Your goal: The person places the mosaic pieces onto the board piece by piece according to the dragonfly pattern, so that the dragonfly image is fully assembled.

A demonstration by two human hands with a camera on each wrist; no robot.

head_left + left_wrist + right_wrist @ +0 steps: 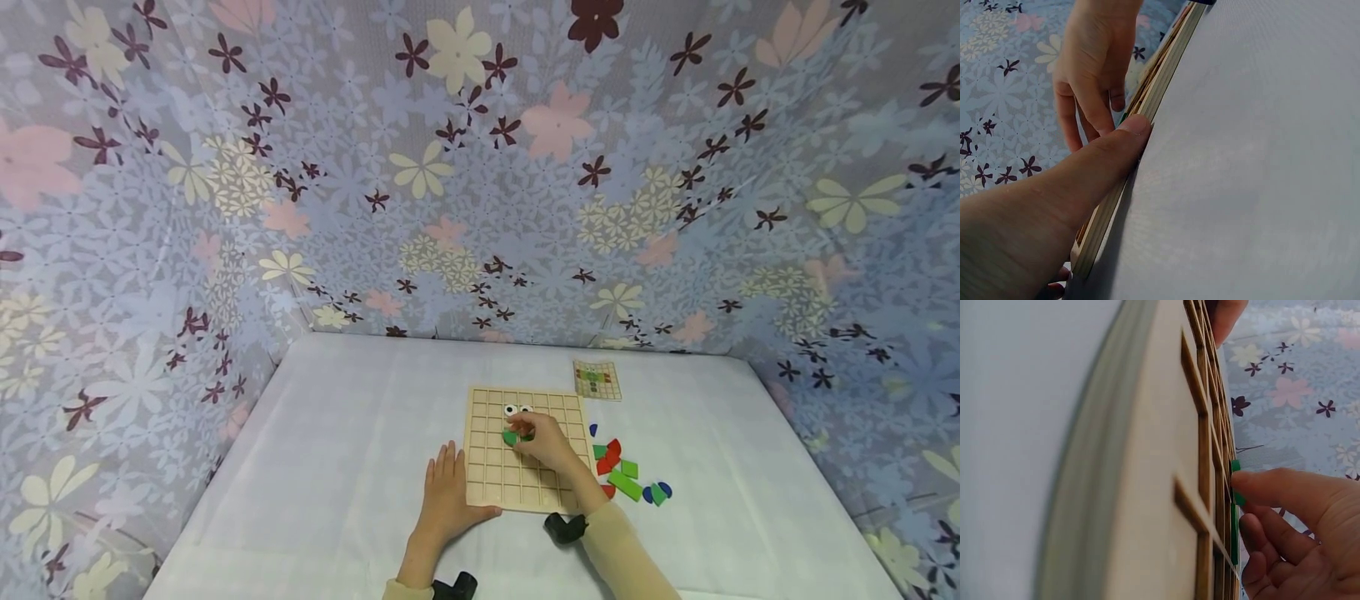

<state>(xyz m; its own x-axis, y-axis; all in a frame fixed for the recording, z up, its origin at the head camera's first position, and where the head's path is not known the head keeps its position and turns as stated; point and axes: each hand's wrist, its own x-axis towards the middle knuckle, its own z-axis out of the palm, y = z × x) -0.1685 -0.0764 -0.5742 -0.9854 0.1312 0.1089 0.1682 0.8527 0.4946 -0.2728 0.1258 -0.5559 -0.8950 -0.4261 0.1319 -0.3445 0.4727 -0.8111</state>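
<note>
A wooden grid board (491,483) lies on the white-covered table. At its near left corner rests my left hand (447,492), fingers straight along the left side and thumb along the front edge; the left wrist view shows that thumb (1134,124) on the board's edge. My right hand (546,442) is over the middle of the board and pinches a small green piece (1236,466) between thumb and index finger, partly hidden. Another green piece (1234,534) sits in the grid beside it. Two round white pieces with black dots, like eyes (511,410), lie just beyond the right hand's fingers.
Right of the board lie loose red (609,457), green (625,485) and blue (665,490) pieces. A pattern card (597,380) with a coloured figure on a grid lies beyond the board's far right corner. Flowered fabric (450,208) hangs around the table.
</note>
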